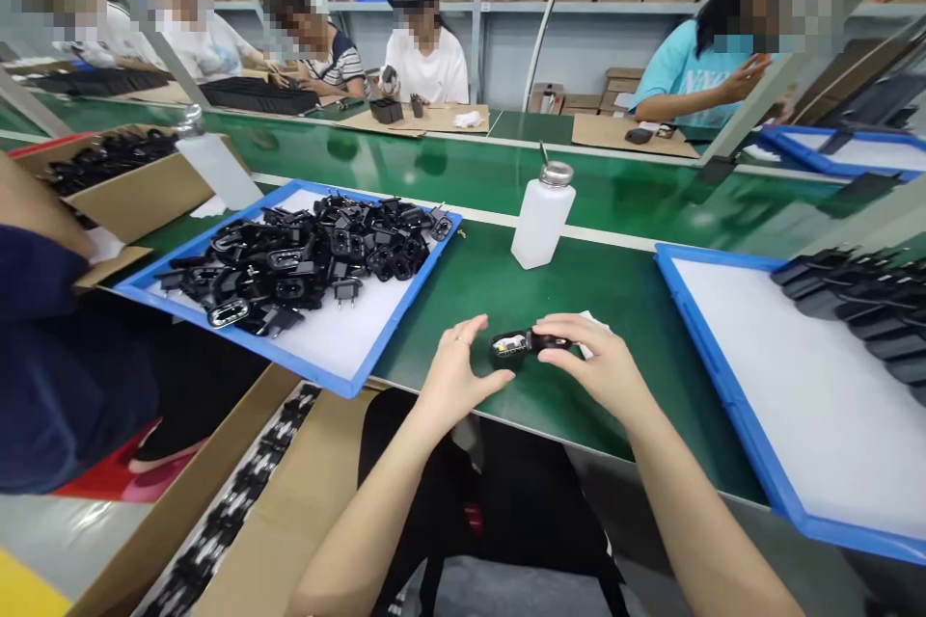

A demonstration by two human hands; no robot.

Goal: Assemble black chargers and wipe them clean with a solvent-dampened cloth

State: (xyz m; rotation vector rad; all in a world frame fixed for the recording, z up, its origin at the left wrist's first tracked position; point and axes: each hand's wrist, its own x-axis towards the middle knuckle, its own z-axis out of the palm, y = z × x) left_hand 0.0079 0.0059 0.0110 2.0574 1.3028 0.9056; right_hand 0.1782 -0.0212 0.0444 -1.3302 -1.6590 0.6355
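My left hand [455, 374] and my right hand [600, 362] meet over the green bench near its front edge. Between them they pinch a small black plastic plug housing [517, 345], its open side up with pale parts showing inside. The left thumb and fingers curl round its left end; the right fingertips close on its right end. A white cloth or paper scrap [591, 318] peeks out behind the right hand.
A blue tray [340, 368] heaped with black plug parts lies to the left. A white dispenser bottle [542, 215] stands behind my hands. Another blue tray [730, 376] with stacked black parts sits right. Cardboard boxes and a seated person's sleeve [65, 357] are at left; several people work across the conveyor.
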